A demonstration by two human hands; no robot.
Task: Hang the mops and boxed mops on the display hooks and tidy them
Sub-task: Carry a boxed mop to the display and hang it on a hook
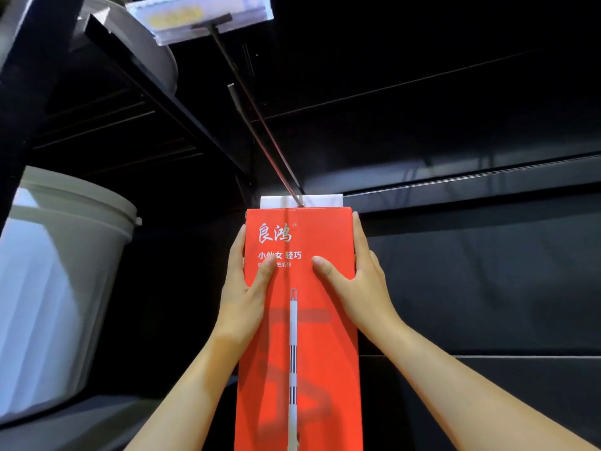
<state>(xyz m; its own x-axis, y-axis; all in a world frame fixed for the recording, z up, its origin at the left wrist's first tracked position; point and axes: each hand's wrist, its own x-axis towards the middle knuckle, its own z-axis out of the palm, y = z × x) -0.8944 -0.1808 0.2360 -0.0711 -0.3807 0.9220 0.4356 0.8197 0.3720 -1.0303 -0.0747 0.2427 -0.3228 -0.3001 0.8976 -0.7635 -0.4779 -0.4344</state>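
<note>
A tall red mop box (320,353) with white lettering and a printed mop handle stands upright in front of me. My left hand (247,284) clasps its left edge, thumb across the front. My right hand (354,278) clasps the right edge the same way. A long metal display hook (257,118) runs from a clear price tag holder (198,17) overhead down to the box's top edge. Behind the red box a white edge of another box or hang tab (322,200) shows on the hook. Whether the red box hangs on the hook is hidden.
Dark back panels (455,255) fill the wall behind. At the left a black shelf (156,89) carries a grey bucket (143,40), and a larger grey lidded bucket (55,271) stands below it on a lower shelf.
</note>
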